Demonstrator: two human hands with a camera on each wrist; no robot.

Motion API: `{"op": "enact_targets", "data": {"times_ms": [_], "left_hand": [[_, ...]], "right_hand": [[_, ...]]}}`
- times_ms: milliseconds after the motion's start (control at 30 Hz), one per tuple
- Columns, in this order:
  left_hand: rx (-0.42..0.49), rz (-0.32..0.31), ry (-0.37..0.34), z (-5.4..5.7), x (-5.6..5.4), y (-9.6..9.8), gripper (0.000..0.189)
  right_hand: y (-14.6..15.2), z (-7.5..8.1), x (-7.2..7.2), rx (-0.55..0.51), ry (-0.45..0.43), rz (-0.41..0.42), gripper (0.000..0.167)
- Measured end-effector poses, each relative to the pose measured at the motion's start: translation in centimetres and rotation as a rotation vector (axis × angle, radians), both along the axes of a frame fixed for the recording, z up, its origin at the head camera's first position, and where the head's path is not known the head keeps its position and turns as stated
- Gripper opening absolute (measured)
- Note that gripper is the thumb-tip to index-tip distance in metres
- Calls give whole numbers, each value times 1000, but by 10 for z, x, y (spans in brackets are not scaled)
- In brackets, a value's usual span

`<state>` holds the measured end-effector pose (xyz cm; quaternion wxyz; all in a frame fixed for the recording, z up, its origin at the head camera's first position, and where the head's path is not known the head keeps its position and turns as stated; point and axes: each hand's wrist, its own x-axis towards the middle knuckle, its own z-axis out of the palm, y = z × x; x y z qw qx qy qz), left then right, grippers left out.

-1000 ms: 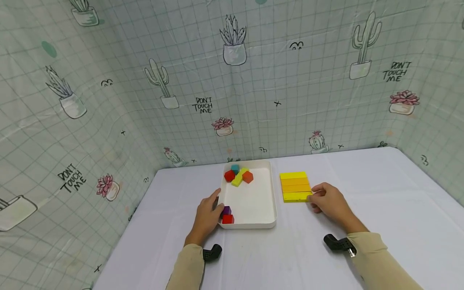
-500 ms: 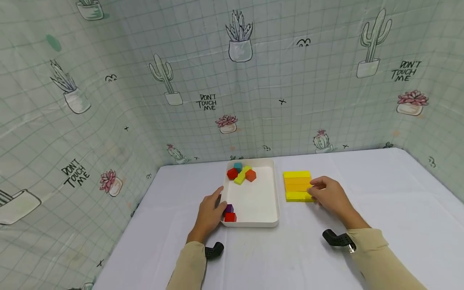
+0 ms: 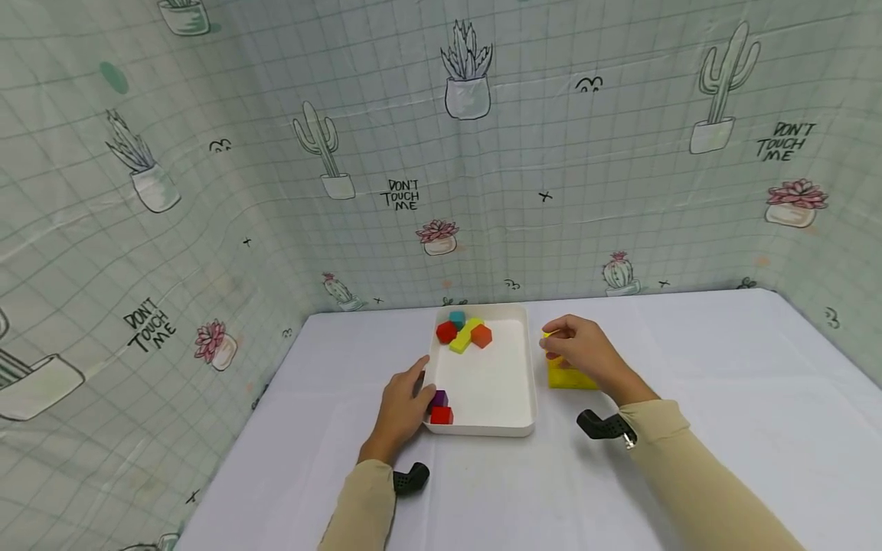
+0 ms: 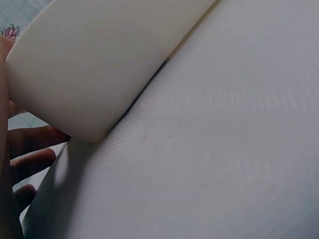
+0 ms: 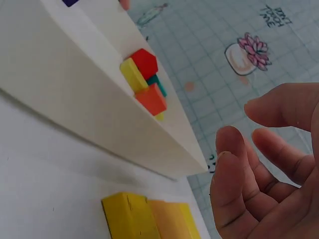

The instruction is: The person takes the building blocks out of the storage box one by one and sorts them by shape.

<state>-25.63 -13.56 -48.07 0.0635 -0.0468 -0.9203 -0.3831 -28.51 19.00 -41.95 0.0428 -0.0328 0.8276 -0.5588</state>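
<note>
My left hand (image 3: 400, 402) holds the left side of a white tray (image 3: 496, 383), its thumb over the rim and its other fingers outside. In the left wrist view those fingers touch the tray's outer wall (image 4: 89, 64). Beside the thumb, inside the tray, sit a purple cube (image 3: 442, 398) and a red cube (image 3: 442, 415). My right hand (image 3: 589, 352) hovers above a group of yellow and orange bar blocks (image 3: 572, 379) right of the tray, partly covering them. The right wrist view shows its fingers (image 5: 227, 179) loosely bent, with nothing between them.
At the tray's far end lie a red block (image 3: 446, 332), a teal block (image 3: 458, 318), yellow-green pieces (image 3: 463, 338) and an orange block (image 3: 481, 336). A white cloth covers the table (image 3: 496, 490). Behind hangs a cactus-print curtain (image 3: 386, 252).
My right hand has lifted from the near right corner of the yellow blocks and moved left and away from me over them. The left hand stays on the tray; the head view shifted slightly.
</note>
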Motion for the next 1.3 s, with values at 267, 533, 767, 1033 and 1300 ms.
{"op": "enact_targets", "data": {"times_ms": [267, 533, 767, 1033, 1300], "left_hand": [[-2, 3, -12, -5, 4, 1, 58], [-18, 10, -8, -2, 1, -6, 57], [-4, 8, -17, -2, 1, -10, 58], [-10, 14, -28, -2, -2, -8, 58], [-10, 2, -25, 3, -5, -4, 58]], "right_hand": [[-28, -1, -13, -68, -54, 44, 42], [-58, 1, -27, -137, -85, 85, 41], [-89, -4, -41, -213, -135, 107, 39], [-112, -13, -51, -218, -135, 121, 37], [-116, -19, -59, -174, -151, 70, 33]]}}
